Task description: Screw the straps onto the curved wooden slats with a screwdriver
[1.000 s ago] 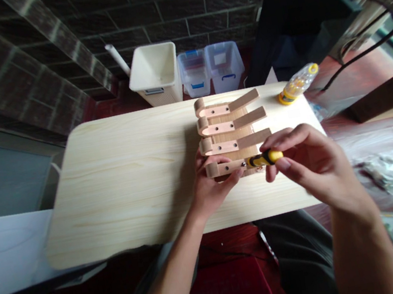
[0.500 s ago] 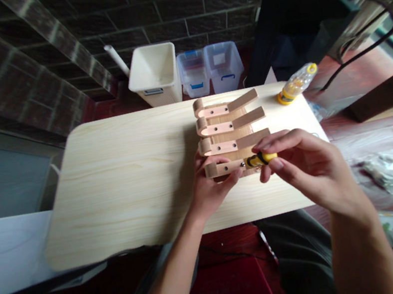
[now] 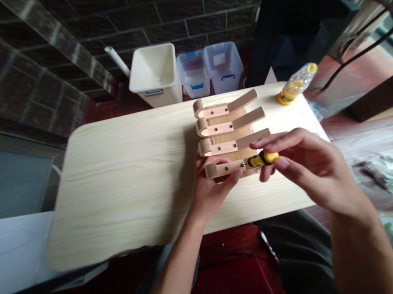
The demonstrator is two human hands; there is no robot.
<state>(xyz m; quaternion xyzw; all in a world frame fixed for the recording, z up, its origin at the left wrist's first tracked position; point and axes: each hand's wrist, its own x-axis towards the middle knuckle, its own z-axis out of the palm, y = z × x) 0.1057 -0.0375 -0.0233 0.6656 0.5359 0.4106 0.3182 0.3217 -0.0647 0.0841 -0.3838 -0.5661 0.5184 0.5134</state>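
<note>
Toward the right half of the pale wooden counter (image 3: 119, 181) sits a wooden rack (image 3: 223, 138), four hook-shaped pieces lying side by side across its board. Each piece curls up at its left end; the three farther ones show two dark screws apiece and a slanting arm on the right. The left hand (image 3: 211, 187) grips the nearest piece (image 3: 219, 169), its thumb along the near side and its other fingers around the far side. The right hand (image 3: 309, 162) pinches a short yellow-and-black screwdriver (image 3: 270, 157) between thumb and fingers. The driver points left, its tip at a shiny screw (image 3: 243, 164) in that nearest piece; whether the tip is seated cannot be told. The right end of the piece is hidden behind the tool and the hand.

At the counter's far right corner lies a clear container with a yellow base (image 3: 297, 83). Beyond the far edge stand a cream bin (image 3: 154, 68) and two clear plastic boxes (image 3: 225, 66), before a dark tiled wall (image 3: 172, 9).
</note>
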